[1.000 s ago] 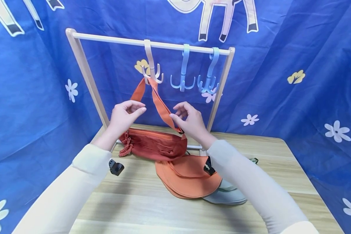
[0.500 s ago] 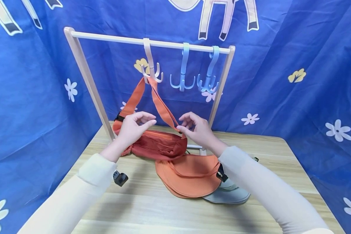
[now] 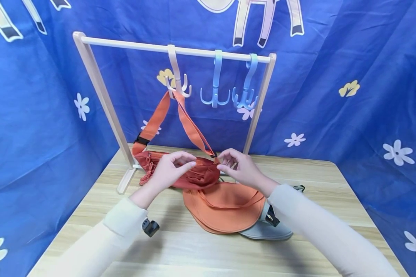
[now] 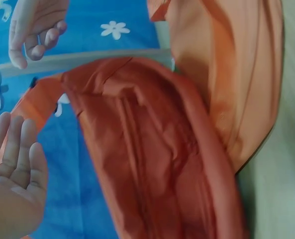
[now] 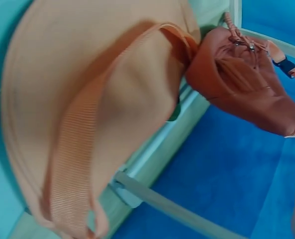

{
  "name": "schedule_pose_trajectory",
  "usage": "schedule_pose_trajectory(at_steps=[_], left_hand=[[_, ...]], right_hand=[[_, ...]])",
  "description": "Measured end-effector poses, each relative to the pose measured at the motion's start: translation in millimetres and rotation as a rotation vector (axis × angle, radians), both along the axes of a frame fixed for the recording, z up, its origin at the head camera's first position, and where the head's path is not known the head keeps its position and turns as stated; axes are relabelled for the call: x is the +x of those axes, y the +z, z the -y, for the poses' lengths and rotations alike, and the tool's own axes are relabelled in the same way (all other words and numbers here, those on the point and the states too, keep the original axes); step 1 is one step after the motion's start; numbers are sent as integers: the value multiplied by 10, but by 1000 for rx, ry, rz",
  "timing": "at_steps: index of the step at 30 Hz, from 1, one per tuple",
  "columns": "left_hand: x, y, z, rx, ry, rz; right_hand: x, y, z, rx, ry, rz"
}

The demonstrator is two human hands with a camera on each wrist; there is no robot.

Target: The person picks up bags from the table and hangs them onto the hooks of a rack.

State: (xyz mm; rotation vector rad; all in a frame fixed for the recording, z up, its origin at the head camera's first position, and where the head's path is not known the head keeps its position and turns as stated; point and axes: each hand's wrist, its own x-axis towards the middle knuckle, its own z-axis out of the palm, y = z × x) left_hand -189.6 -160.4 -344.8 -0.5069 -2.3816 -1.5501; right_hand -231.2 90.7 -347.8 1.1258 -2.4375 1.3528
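Note:
A dark red waist bag [image 3: 199, 177] with an orange strap [image 3: 191, 129] hangs by that strap from a pale multi-prong hook [image 3: 176, 77]. Its lower body is down at the rack's bottom bar. My left hand [image 3: 171, 169] hovers in front of the bag, fingers loosely bent, holding nothing. Beside the bag's right end, near the strap adjuster, my right hand [image 3: 240, 167] also holds nothing. The left wrist view shows gaps between the waist bag [image 4: 142, 149] and both the left hand [image 4: 18, 189] and right hand [image 4: 40, 30].
Two blue multi-prong hooks [image 3: 215, 88] hang further right on the wooden rack [image 3: 100, 88]. A flat, round-edged orange fabric item [image 3: 225, 219] with a webbing strap [image 5: 77, 149] lies on the table [image 3: 180, 246], overlapping a grey-blue one [image 3: 268, 231]. A blue patterned cloth [image 3: 315, 115] surrounds the table.
Both hands have moved down along the strap to the bag's level, the left also to the right. The strap's left side and buckle have come into view. The bag stays hanging from the pale hook.

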Motion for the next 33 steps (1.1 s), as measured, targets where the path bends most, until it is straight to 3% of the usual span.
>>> schedule_pose_trajectory(at_steps=[6, 9, 13, 20, 23, 29, 33], left_hand=[[223, 39, -197, 18, -57, 59], [268, -15, -278, 25, -85, 80], [263, -168, -364, 59, -134, 93], [257, -397, -501, 98, -191, 109], [261, -473, -558, 97, -207, 125], [174, -765, -641, 130, -255, 181], [75, -985, -666, 141, -310, 203]], right_hand=[[23, -155, -121, 21, 5, 33], [33, -237, -184, 30, -2, 64], [66, -300, -261, 27, 3, 103], [259, -179, -322, 45, 6, 191], [280, -223, -365, 55, 9, 203], [253, -395, -482, 33, 23, 231], [148, -618, -592, 50, 21, 286]])
